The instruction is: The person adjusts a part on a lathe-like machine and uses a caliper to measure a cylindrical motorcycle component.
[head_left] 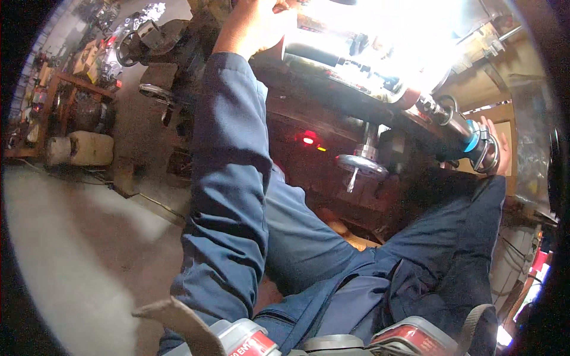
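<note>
My left hand (255,26) reaches to the machine's bright upper edge. Its fingers are bent, and glare and the picture's edge hide what they close on. Beside it lies a dark cylinder (314,48) along the machine. At the right, my right hand (503,148) is against the far side of a small metal handwheel (488,155), fingers stretched upward. That wheel sits at the end of a shaft with a blue ring (472,141). A larger handwheel (362,166) with a pale handle hangs from the machine front between my arms.
Strong light washes out the machine's top. A red lamp (308,140) glows on the dark front. Left are another machine's handwheel (155,91), a pale jug (90,148) and a cable (160,204) on the floor. My legs flank the base; a respirator (243,338) shows at the lower edge.
</note>
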